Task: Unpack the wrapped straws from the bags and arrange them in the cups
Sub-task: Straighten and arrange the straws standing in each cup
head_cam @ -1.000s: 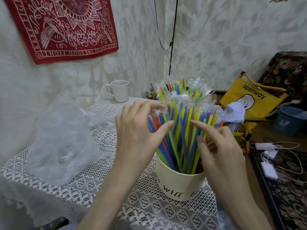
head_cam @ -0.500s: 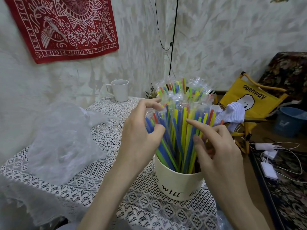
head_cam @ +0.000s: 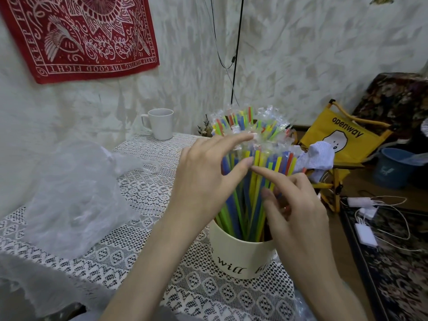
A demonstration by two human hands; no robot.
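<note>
A cream cup (head_cam: 243, 258) with black lettering stands on the lace-covered table and holds many coloured straws (head_cam: 249, 205) in clear wrappers. My left hand (head_cam: 206, 179) reaches in from the left and holds a cluster of the straws near their tops between thumb and fingers. My right hand (head_cam: 298, 209) is on the right side of the bundle. Its index finger points left and meets the left thumb, with straws passing between its index finger and thumb. A second bunch of wrapped straws (head_cam: 240, 121) rises just behind; whatever holds it is hidden.
A crumpled clear plastic bag (head_cam: 74, 186) lies on the table at the left. A white mug (head_cam: 161, 123) stands at the back by the wall. Right of the table are a yellow folding chair (head_cam: 335, 135), a blue bucket (head_cam: 393, 167) and chargers with cables (head_cam: 366, 218) on the floor.
My left hand has moved up toward the straw tops and its fingers have straightened. My right index finger has moved left to meet the left thumb. The straws stand more upright.
</note>
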